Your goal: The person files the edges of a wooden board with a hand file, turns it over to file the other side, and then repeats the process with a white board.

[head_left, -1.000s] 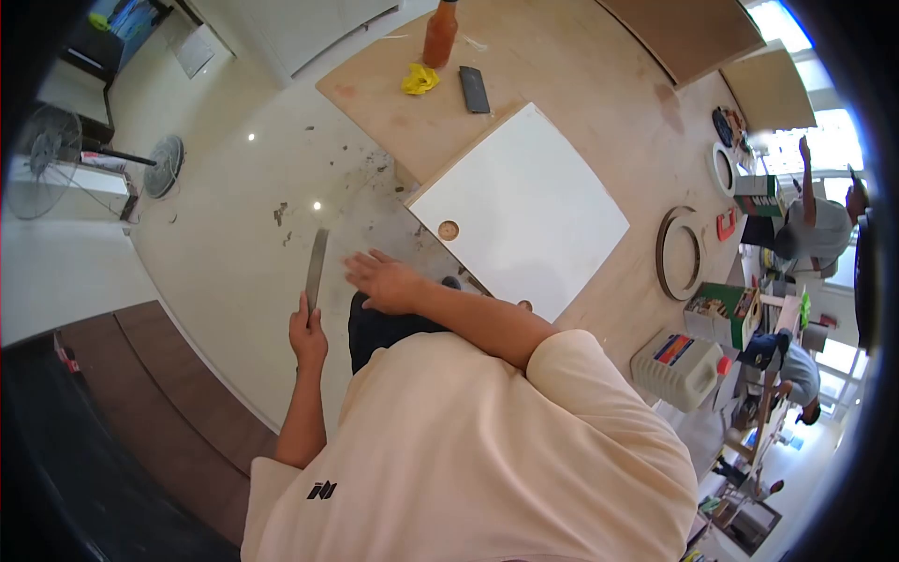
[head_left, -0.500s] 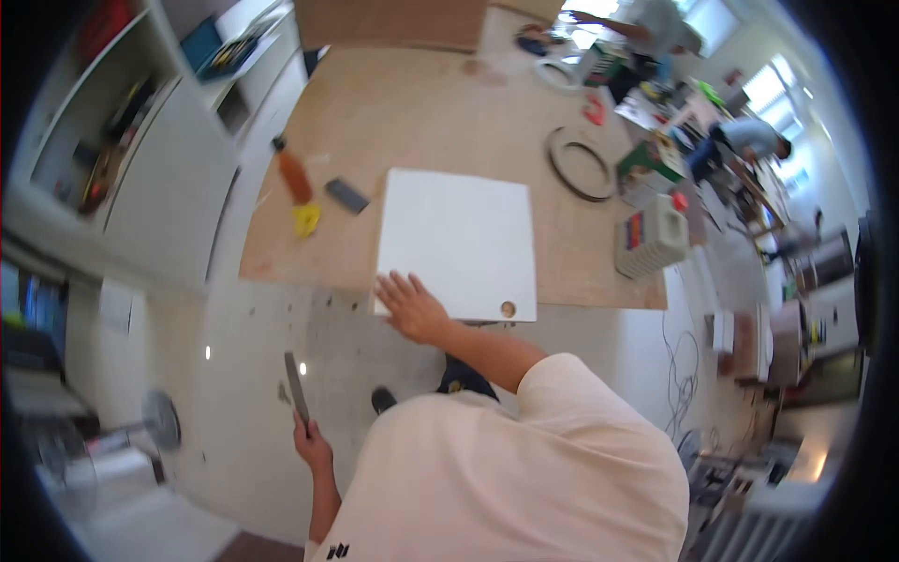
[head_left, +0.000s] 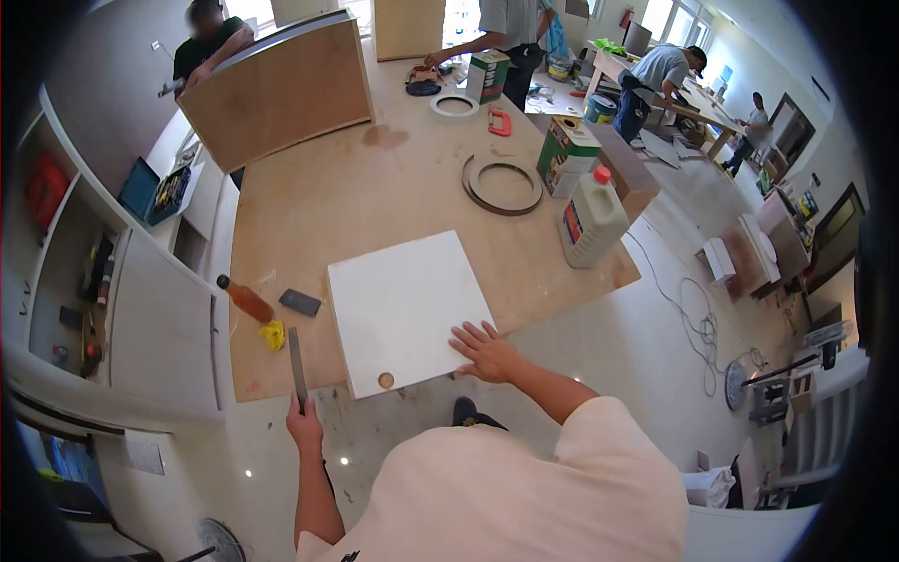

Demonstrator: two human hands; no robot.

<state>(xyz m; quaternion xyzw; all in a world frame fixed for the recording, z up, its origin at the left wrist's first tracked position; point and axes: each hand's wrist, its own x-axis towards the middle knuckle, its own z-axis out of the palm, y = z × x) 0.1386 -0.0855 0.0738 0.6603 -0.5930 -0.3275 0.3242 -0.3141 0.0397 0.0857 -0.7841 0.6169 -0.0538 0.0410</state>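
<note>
My left hand [head_left: 304, 426] is closed around the handle end of a flat metal file [head_left: 298, 363], which points away from me just left of the white panel. My right hand [head_left: 484, 353] lies flat with fingers spread on the right edge of the square white panel [head_left: 403, 304]. The panel rests on the wooden table, its near edge by the table's front edge. A round hole [head_left: 386, 380] shows near its closest left corner. Left of the panel are a dark grey block [head_left: 300, 302], an orange bottle [head_left: 247, 300] lying tilted, and a crumpled yellow piece [head_left: 272, 335].
On the wooden table [head_left: 309, 206] are a coil of edge strip [head_left: 501, 185], a white jug with red cap [head_left: 595, 220], a green-and-white can [head_left: 567, 155], a red clamp-like item [head_left: 499, 123] and a wooden box [head_left: 281, 94]. Several people stand beyond. Cables [head_left: 698, 323] lie on the floor.
The white panel has been turned, its hole now near the left corner instead of the right. My right hand sits on its right edge. My left hand has raised the file beside the table edge.
</note>
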